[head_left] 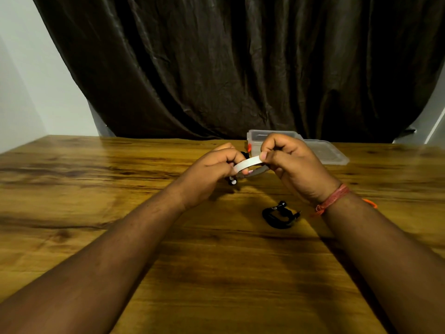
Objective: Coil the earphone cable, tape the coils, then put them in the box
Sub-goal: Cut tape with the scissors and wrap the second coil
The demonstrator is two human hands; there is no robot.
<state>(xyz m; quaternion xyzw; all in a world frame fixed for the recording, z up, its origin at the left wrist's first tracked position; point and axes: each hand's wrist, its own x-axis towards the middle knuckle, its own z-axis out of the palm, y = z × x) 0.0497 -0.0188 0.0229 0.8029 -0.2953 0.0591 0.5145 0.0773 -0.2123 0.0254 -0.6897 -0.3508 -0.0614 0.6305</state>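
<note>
White tape (pixel 248 163) stretched between both hands: left hand (pixel 212 169) pinches a black coil (pixel 232 180) and the tape end, right hand (pixel 291 160) grips the roll. Second coil (pixel 277 216) lies mid-table, apparently bundled; clear box (pixel 332 153) at the far edge, contents not visible, so boxing remains

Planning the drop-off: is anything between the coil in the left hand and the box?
Nothing on the table blocks it. Only the right hand, holding the tape, sits between the left hand and the box.
</note>
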